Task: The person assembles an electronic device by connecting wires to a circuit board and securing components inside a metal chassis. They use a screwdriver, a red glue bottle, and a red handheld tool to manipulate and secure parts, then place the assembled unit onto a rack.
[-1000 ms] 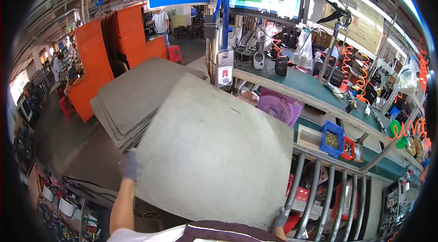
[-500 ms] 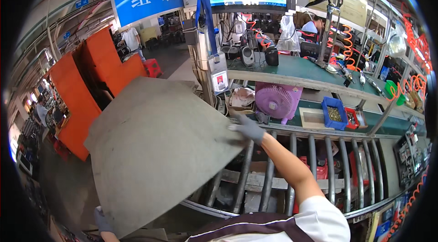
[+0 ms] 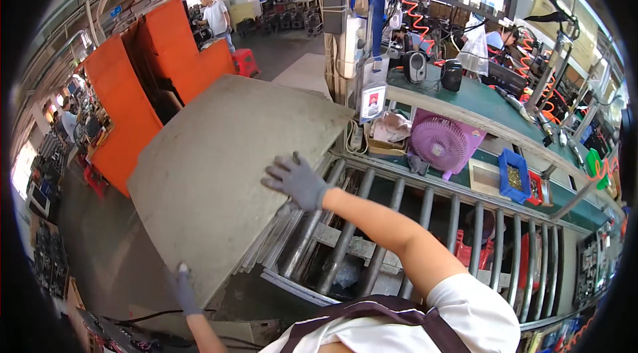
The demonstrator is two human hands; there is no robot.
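Observation:
A large flat grey board (image 3: 206,160) lies on top of a stack of similar boards (image 3: 269,240), whose layered edges show at its near right side. My right hand (image 3: 296,181), in a grey glove, rests on the board's right part with its fingers spread. At the near left edge, my left hand (image 3: 186,290), also gloved, holds the board with the thumb on top. Its other fingers are mostly hidden below the edge.
Right of the stack runs a roller conveyor (image 3: 399,203). Behind it, a green workbench (image 3: 492,110) has a purple fan (image 3: 440,145) and a blue bin of small parts (image 3: 513,177) beneath. Orange panels (image 3: 126,107) stand left. Other people are farther back.
The board has lowered onto the stack. My right hand has moved from its right edge onto its top, fingers spread. My left hand still holds the near left edge. The view has turned left.

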